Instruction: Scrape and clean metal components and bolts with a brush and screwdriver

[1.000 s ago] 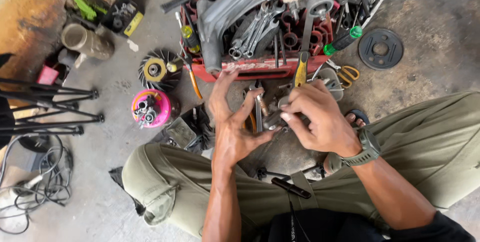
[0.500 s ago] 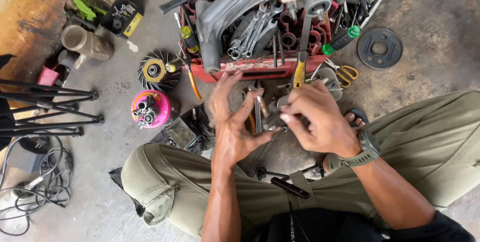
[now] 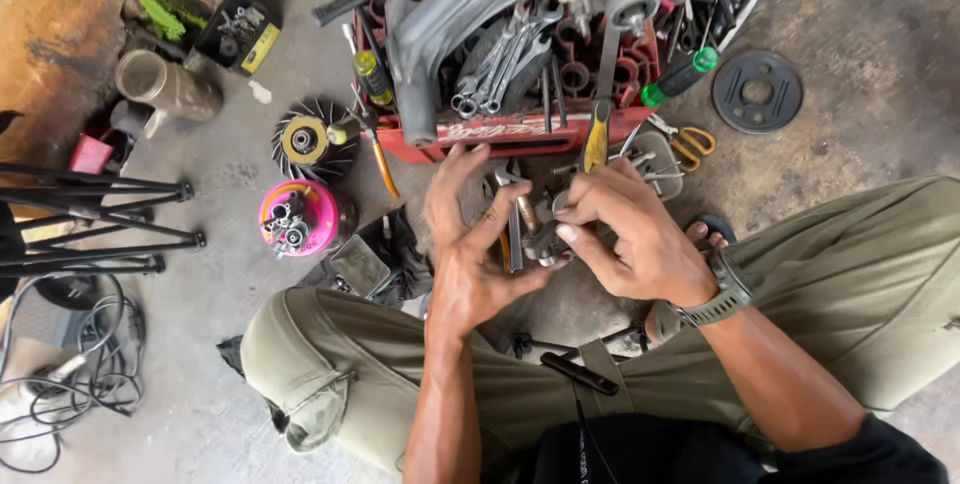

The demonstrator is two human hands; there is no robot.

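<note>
I sit on the concrete floor point(image 3: 880, 54) with my knees spread, and my right hand point(image 3: 630, 234) is curled over a small grey metal part point(image 3: 545, 239) at the middle of the view; my grip there is closed, thumb and fingertips pinching it, though my fingers hide most of its shape, so I cannot say what kind of part it is. My left hand point(image 3: 470, 254) stands just beside it at nine o'clock, palm turned toward the part, fingers spread and holding nothing; only the thumb tip comes near the metal, and I cannot tell whether it touches. Between my two hands a wrench point(image 3: 513, 219) lies upright in the view, its lower end lost behind my left thumb. A watch point(image 3: 722, 294) circles my right wrist.

At twelve o'clock sits a red tool tray point(image 3: 500, 134), crowded with wrenches and a big grey casting point(image 3: 440, 24) that runs out of the top edge. A yellow-handled tool point(image 3: 597, 134) hangs over the tray's front wall, its tip hidden by my right fingers. At ten o'clock stands a pink tub point(image 3: 298, 216) of small bits, too jumbled to make out. A black disc point(image 3: 757, 92) lies at two o'clock, well apart. Black tripod legs point(image 3: 100, 224) enter from nine o'clock, cut off by the left edge
</note>
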